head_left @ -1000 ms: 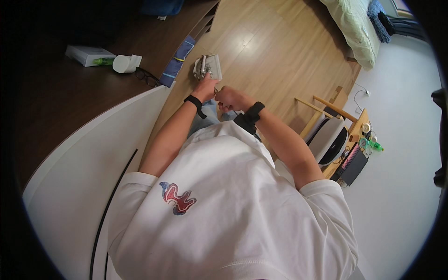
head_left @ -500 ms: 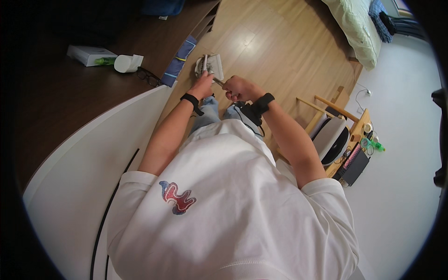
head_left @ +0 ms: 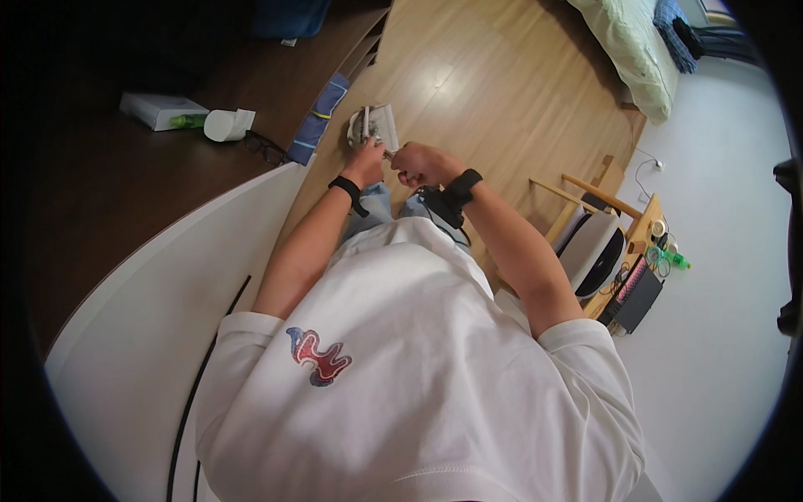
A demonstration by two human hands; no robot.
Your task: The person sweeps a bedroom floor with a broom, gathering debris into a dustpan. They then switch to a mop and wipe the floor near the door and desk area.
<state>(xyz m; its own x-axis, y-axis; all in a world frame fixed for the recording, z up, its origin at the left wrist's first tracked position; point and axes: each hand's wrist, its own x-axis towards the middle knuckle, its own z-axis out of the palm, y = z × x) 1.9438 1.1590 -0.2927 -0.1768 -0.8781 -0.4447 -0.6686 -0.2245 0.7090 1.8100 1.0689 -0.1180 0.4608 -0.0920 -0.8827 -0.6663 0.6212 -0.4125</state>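
Beyond my hands, low over the wood floor, is a white dustpan-like piece [head_left: 386,124] with grey bits in it. A rounded white part lies along its left side; I cannot make out its kind. My right hand [head_left: 421,164] is closed around a thin metallic handle [head_left: 389,155], whose end points toward my left hand [head_left: 365,162]. The left hand's fingers are curled at the near edge of the white piece, and what they grip is mostly hidden. Both wrists wear black straps, and a black device [head_left: 441,207] hangs below the right one.
To the left is a dark brown surface [head_left: 109,209] with a white box [head_left: 159,110], a white cup-like container [head_left: 224,126] and glasses [head_left: 266,149]. A blue folded bundle [head_left: 314,130] sits at its edge. A chair [head_left: 592,251] and desk [head_left: 655,213] stand right; a bed [head_left: 627,50] is far right.
My right hand has moved slightly left, closer to my left hand, and less of the handle shows between them. The left hand and the white piece have shifted slightly.
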